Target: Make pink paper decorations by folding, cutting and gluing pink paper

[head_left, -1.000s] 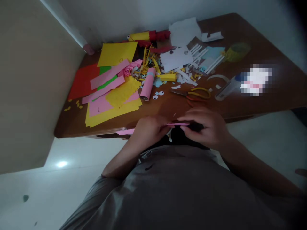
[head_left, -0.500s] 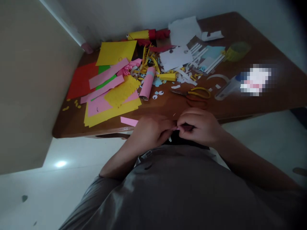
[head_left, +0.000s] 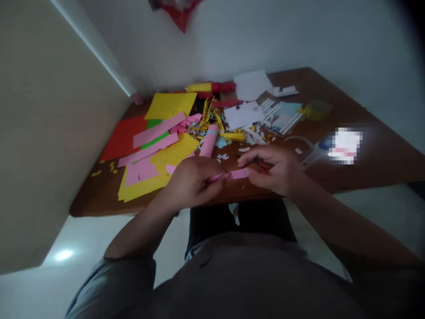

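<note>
The hands [head_left: 197,181] hold a pink paper strip [head_left: 239,173] above the cluttered brown table [head_left: 387,155].

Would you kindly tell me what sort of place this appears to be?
Probably a craft corner, perhaps at home: a yellow sheet, a pink paper tube and scattered paper scraps lie on a brown table.

From here I see a narrow pink strip of matt paper [head_left: 239,173] and a smooth, faintly glossy brown wooden table [head_left: 381,160].
</note>
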Demonstrator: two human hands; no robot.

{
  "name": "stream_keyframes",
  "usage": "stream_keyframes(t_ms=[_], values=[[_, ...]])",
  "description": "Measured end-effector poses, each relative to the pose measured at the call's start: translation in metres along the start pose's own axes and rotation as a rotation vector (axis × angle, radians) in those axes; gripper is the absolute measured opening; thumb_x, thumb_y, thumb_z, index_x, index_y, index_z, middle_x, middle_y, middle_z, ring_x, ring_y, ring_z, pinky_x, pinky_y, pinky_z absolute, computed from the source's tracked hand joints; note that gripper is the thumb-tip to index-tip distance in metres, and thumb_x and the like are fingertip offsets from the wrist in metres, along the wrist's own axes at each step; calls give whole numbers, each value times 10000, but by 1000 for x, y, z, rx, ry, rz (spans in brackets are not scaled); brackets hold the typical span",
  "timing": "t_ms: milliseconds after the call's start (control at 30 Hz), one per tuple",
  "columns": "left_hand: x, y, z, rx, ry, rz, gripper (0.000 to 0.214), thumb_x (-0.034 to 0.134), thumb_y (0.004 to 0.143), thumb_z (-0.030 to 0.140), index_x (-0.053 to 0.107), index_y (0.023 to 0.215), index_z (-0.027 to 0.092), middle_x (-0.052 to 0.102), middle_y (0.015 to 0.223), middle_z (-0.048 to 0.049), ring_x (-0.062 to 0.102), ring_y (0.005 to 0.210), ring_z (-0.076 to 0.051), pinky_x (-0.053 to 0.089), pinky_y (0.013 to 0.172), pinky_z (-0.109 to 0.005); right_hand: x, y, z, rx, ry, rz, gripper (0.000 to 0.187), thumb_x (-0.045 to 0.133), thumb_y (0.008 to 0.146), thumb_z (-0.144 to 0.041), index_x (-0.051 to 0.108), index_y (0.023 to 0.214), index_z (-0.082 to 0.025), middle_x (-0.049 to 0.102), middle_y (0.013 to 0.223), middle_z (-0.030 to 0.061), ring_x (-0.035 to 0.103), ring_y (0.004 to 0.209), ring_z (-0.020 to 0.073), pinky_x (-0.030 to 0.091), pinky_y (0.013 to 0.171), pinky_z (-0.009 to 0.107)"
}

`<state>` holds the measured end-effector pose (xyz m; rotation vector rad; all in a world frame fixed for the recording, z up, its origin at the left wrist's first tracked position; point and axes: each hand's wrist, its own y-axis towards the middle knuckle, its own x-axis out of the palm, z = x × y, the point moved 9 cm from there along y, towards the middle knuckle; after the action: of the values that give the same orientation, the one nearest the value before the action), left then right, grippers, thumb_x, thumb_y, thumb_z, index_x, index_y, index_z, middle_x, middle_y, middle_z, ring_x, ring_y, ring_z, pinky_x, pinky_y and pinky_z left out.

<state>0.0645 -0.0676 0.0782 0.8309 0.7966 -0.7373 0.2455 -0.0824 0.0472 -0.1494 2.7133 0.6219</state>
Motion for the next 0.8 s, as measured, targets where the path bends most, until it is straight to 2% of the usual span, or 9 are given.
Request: stream_keyframes(t_ms=[133, 300, 433, 533, 667, 800], values=[[-15, 20, -18, -4, 87, 107, 206, 666, 1070, 317, 772, 924, 217, 767, 812, -34, 709, 738, -185, 489, 700, -310, 11, 46, -1, -101, -70, 2, 32, 785, 857, -201, 795, 857, -232, 806, 852, 15, 722, 760, 179, 542, 737, 296], [-20, 25, -39, 2, 127, 246, 161, 679, 1076, 299, 792, 1009, 205, 788, 835, -29, 711, 708, -155, 493, 678, -275, 18, 78, 6, -196, -134, -59, 90, 769, 840, -153, 755, 827, -241, 780, 827, -9, 687, 749, 160, 510, 753, 277], [-12, 18, -56, -2, 132, 314, 134, 696, 1065, 273, 791, 995, 208, 814, 860, -52, 751, 745, -171, 537, 719, -289, 30, 82, 19, -192, -136, -142, 104, 745, 873, -146, 733, 841, -245, 761, 840, -9, 671, 755, 158, 501, 743, 268], [-6, 12, -64, 4, 146, 319, 107, 718, 1046, 264, 782, 973, 218, 812, 853, -47, 751, 737, -173, 538, 713, -297, 37, 79, 26, -198, -158, -156, 123, 737, 877, -129, 730, 862, -250, 761, 847, -2, 677, 765, 166, 502, 744, 275], [1, 8, -64, 36, 179, 259, 104, 728, 1026, 238, 769, 931, 226, 799, 822, -23, 740, 722, -171, 507, 687, -302, 45, 72, 33, -209, -160, -176, 151, 746, 853, -106, 720, 865, -254, 782, 872, 4, 703, 778, 173, 513, 736, 276], [0, 6, -63, 44, 177, 275, 73, 747, 1015, 243, 783, 953, 231, 798, 804, -27, 755, 734, -181, 527, 700, -307, 41, 68, 38, -207, -179, -189, 133, 763, 859, -128, 728, 889, -253, 781, 868, -1, 705, 777, 173, 512, 745, 282]])
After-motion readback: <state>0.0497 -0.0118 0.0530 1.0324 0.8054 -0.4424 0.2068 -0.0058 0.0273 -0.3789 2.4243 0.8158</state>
